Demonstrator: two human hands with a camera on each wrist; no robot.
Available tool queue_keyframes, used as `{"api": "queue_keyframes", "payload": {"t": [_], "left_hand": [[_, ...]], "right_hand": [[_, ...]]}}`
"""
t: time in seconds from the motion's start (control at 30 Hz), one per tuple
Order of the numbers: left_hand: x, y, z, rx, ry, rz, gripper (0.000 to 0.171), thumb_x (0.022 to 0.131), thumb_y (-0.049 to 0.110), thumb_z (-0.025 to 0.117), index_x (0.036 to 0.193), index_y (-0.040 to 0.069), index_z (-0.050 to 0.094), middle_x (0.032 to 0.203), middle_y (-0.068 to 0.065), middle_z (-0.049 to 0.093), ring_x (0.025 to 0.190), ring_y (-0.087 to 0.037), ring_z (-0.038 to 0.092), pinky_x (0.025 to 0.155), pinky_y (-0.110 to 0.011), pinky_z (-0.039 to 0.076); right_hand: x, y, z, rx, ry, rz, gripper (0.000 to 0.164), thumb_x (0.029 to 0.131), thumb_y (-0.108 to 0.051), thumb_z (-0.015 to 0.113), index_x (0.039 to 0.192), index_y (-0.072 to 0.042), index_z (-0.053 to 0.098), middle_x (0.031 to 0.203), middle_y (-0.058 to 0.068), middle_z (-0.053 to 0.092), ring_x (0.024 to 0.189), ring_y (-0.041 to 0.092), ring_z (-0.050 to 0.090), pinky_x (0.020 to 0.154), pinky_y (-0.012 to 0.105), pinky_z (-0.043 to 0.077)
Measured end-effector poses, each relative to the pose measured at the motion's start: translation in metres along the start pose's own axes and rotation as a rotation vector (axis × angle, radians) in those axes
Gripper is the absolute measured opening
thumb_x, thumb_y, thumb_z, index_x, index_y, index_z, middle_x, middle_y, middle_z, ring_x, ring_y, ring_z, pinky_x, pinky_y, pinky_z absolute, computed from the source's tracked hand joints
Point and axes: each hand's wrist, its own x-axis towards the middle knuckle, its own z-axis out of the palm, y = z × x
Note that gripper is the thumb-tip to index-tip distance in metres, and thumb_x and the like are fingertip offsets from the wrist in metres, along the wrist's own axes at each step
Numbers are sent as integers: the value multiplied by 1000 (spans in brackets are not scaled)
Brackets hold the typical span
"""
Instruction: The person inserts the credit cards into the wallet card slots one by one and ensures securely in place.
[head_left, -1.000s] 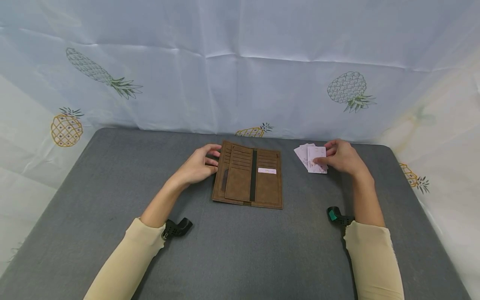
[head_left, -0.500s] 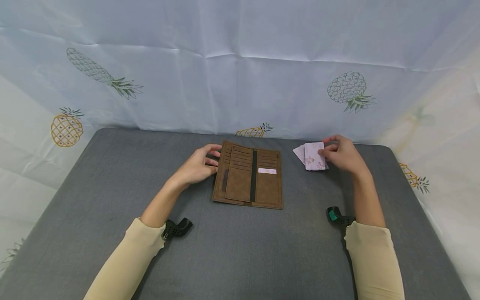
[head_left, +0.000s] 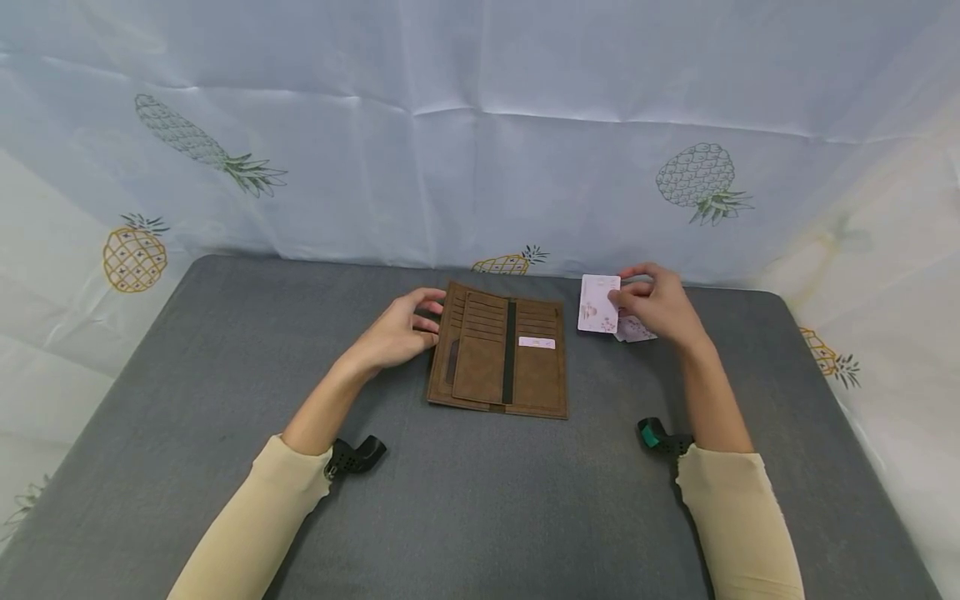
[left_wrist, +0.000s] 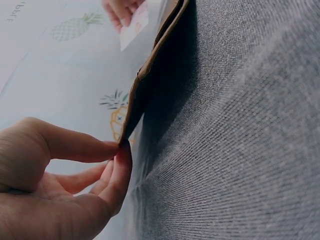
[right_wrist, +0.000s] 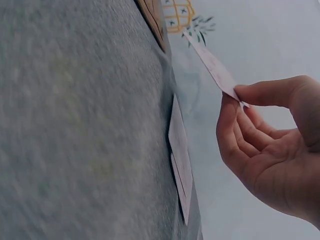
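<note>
In the left wrist view, the brown wallet [head_left: 480, 367] was shown pinched at its raised edge between thumb and fingers of the left hand [head_left: 395, 332], a grip unclear from the head. In the right wrist view, a card [head_left: 597, 304] pinched by the right hand [head_left: 663, 307] was seen clear of the grey table [head_left: 480, 492], near loose cards [head_left: 635, 330]. The wallet was spread open between the hands, slotted and dark-banded; the held card was pale pink, printed darker.
</note>
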Motion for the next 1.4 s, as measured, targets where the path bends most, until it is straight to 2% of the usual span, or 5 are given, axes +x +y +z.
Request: {"api": "queue_keyframes", "payload": {"t": [0.17,0.47,1.03,1.2,1.4], "left_hand": [[3,1,3,3,-11,6,69,103,-6,56,168,6,36,156,-23,48,129,-38,63,98,-40,57],[1,-2,2,6,-6,1,70,103,-6,57,168,6,34,156,-24,47,129,-39,62,96,-38,56],[3,-6,5,29,2,7,70,103,-7,56,168,3,33,155,-27,47,128,-40,63,94,-36,55],[4,-8,6,33,6,17,71,102,-7,58,168,2,33,154,-28,48,127,-42,63,94,-36,55],[5,-8,7,30,-4,22,70,102,-8,56,168,1,33,154,-29,47,127,-42,63,94,-37,56]], "right_hand": [[-2,-4,4,4,12,-9,50,107,-19,69,146,6,51,93,-6,79,77,0,73,76,24,62],[1,-8,10,14,28,-17,48,105,-17,70,144,5,52,102,9,81,78,6,75,76,27,62],[0,-9,9,42,26,-31,43,106,-16,68,141,3,54,95,6,79,82,17,74,78,33,60],[-1,-11,6,41,42,-30,42,106,-16,68,141,3,54,98,12,80,83,21,77,79,35,62],[-7,-9,-1,47,74,-17,43,106,-15,68,142,3,53,104,17,79,81,9,73,83,36,65]]}}
